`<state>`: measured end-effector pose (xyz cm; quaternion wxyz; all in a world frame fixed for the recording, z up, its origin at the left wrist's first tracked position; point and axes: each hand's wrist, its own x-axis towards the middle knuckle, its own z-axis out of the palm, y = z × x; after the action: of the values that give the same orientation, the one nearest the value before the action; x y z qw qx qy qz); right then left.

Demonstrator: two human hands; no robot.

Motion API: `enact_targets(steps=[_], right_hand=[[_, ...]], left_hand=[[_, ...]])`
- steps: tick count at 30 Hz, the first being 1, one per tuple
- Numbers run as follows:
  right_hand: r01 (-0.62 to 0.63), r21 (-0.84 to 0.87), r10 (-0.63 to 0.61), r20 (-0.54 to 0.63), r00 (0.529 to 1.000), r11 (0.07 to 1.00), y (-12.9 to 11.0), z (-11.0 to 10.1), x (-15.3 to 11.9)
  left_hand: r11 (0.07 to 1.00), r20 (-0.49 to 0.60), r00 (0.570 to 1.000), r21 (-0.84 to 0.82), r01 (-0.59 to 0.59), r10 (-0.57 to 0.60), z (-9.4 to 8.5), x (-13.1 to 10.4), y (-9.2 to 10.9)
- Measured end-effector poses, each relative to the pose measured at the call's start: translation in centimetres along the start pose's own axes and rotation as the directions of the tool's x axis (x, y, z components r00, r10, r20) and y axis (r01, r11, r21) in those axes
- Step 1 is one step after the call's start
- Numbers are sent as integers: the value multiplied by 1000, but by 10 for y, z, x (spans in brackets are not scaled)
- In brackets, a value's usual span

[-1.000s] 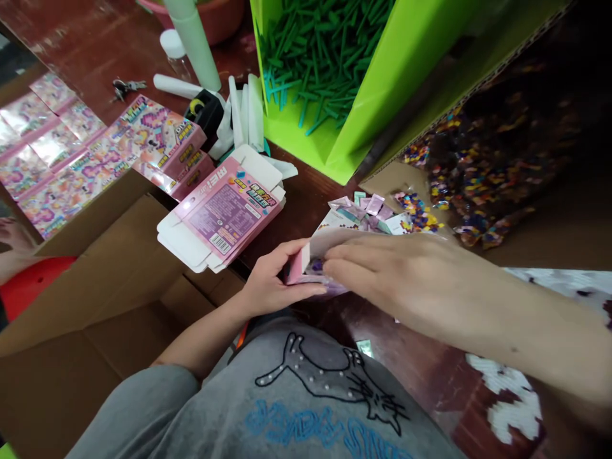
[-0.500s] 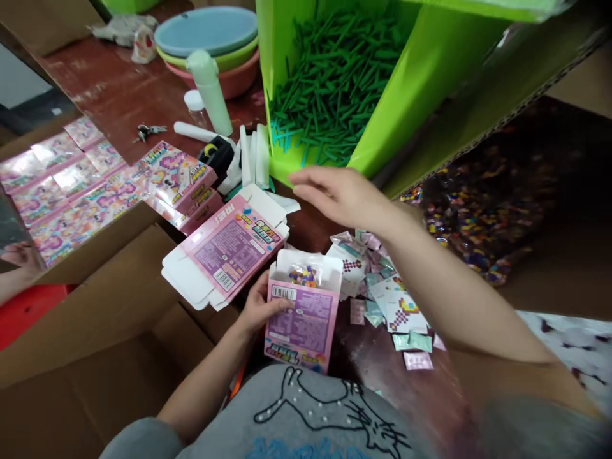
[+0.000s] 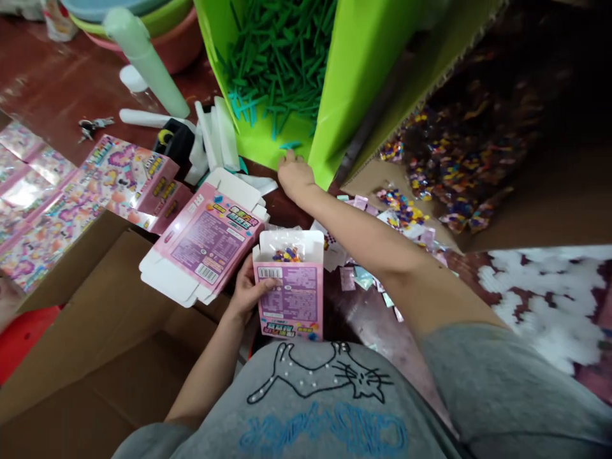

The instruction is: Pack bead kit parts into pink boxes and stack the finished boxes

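Note:
My left hand (image 3: 249, 288) grips the left side of an upright pink box (image 3: 291, 296). The top of this box is open, and a clear bag of colourful pieces (image 3: 287, 254) shows inside. My right hand (image 3: 295, 175) reaches to the front of the bright green bin (image 3: 261, 141), its fingertips at a small teal stick (image 3: 289, 145). The fingers look bent, and whether they pinch the stick is too small to tell. Many green sticks (image 3: 282, 64) fill the bin behind. Flat pink boxes (image 3: 205, 239) with open white flaps lie left of the held box.
Closed pink boxes (image 3: 129, 172) stand at the left beside an open carton (image 3: 109, 319). Small sachets (image 3: 363, 278) lie right of the held box. Bagged colourful pieces (image 3: 459, 159) fill a carton at the right. A green bottle (image 3: 148, 64) stands upper left. Another person's hand (image 3: 8, 296) shows at the left edge.
My right hand has moved forward to the teal stick at the bin's front. The camera view has shifted toward the right. My left hand still holds the box.

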<state>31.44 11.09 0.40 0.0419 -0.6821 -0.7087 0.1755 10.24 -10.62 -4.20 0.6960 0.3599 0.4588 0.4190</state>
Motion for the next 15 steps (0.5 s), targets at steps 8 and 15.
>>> enact_targets(steps=[8,15], right_hand=[[85,34,-86,48,995,996,7,-44,-70],[255,-66,-236,212,948,965,99,-62,-239]], left_hand=[[996,-67,994,-17,-89,88,-7,-5,-5],[871,20,886,177,-459,463,-1,-56,12]])
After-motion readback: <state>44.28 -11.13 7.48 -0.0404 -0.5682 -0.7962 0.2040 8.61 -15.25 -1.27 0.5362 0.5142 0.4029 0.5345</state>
